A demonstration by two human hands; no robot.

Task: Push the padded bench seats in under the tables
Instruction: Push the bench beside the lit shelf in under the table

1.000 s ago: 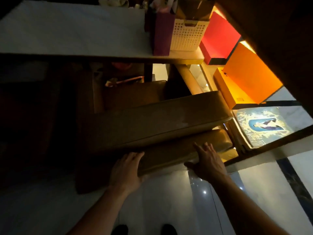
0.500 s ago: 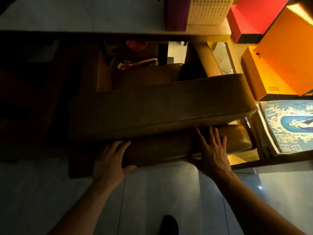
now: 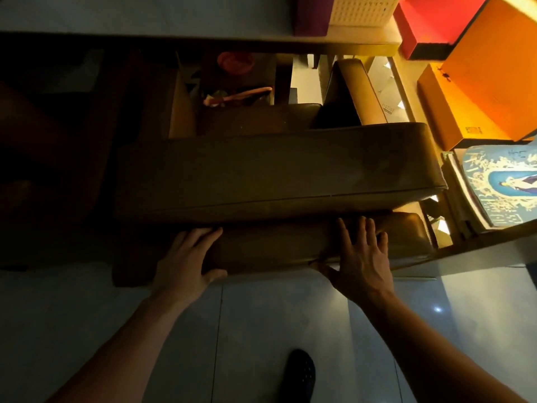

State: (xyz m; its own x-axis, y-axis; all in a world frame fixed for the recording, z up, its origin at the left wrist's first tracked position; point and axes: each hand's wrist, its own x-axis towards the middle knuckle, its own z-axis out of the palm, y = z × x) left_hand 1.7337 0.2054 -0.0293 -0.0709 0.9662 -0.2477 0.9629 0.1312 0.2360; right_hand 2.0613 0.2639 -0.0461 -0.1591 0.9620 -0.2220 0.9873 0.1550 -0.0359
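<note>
- Biggest thing here is the pale tiled floor (image 3: pixel 261 330) filling the whole bottom half of the frame, pretty glossy, with a little light glint at lower right.
- Next up, the table (image 3: pixel 145 16) running across the top edge, its underside in deep shadow on the left.
- The upper padded bench seat (image 3: pixel 276 173) sits dead center, a long brown cushion lying left to right, and its far edge reaches in under the table's front edge.
- Right below it in the frame is the lower padded bench seat (image 3: pixel 276 248), narrower-looking, tucked partly beneath the upper one and sticking out toward the floor.
- Orange box (image 3: pixel 494 77) leans at upper right, with a red box (image 3: pixel 430 21) just left of it at the top.
- A blue printed picture (image 3: pixel 499 184) lies at the right edge, just beside the end of the upper seat.
- White perforated basket (image 3: pixel 363 10) stands on the table at top center-right.
- Right hand (image 3: pixel 363 257) lies flat on the lower seat, fingers spread wide, thumb hooked around its near edge. Not closed on anything, just pressing.
- Left hand (image 3: pixel 186 257) is the same deal, palm down on the near edge left of center, fingers loosely together, thumb out along the front.
- A dark shoe (image 3: pixel 299 376) pokes in at bottom center.
</note>
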